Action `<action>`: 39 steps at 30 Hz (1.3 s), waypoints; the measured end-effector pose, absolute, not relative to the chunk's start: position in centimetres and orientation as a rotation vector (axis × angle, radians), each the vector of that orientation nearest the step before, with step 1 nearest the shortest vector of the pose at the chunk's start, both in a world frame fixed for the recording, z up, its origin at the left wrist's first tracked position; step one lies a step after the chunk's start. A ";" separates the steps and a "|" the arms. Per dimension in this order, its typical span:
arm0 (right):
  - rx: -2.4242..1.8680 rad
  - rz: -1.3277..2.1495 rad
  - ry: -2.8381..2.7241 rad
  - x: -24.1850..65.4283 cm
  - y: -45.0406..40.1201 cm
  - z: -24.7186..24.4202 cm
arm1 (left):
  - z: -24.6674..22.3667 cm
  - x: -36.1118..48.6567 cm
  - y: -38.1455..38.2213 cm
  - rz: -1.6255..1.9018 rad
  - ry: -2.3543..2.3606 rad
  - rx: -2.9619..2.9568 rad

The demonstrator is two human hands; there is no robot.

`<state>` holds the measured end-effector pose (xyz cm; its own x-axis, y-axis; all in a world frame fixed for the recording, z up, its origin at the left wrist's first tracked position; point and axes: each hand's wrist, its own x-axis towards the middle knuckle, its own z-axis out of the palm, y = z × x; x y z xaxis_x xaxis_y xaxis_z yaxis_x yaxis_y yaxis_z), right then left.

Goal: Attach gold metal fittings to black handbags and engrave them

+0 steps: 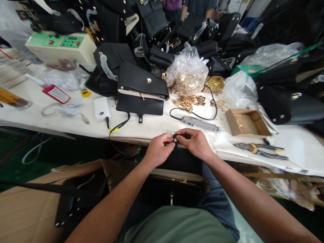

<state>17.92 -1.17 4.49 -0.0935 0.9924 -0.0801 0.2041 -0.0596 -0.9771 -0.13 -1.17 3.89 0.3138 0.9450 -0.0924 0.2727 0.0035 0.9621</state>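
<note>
A black handbag [177,189] lies across my lap, its flap folded out toward the table edge and its pale lining and gold zip showing. At the flap's end is a narrow black strap tab [175,137]. My left hand [161,148] pinches this tab from the left side. From the right, my right hand [192,141] pinches the same tab, fingertips almost meeting the left ones. Any small part between the fingers is too hidden to make out. Just beyond my hands a grey electric screwdriver [199,123] rests on the white table [146,130].
Another black handbag [141,84] stands on the table. Gold metal fittings [188,102] lie by a clear plastic bag [188,69]. To the right are a cardboard box [249,123] with small gold parts and pliers [260,149]. A white power adapter [102,108] sits left.
</note>
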 end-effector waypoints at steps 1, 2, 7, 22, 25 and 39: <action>-1.367 1.228 -1.403 17.9 -1.2 4.6 | 3.8 -0.1 -1.2 0.791 1.177 1.503; -1.373 1.223 -1.405 17.9 -1.2 4.6 | 3.8 -0.1 -1.2 0.797 1.179 1.501; -1.388 1.205 -1.411 17.9 -1.4 4.8 | 3.4 0.0 -1.3 0.807 1.180 1.470; -1.364 1.232 -1.318 17.8 -1.5 4.2 | 4.4 0.8 -2.3 0.862 1.273 1.506; -1.368 1.255 -1.313 17.8 -1.4 4.3 | 4.1 0.9 -2.3 0.878 1.311 1.460; -1.358 1.099 -1.663 18.3 -2.4 4.9 | 3.3 0.5 -2.0 0.866 1.204 1.262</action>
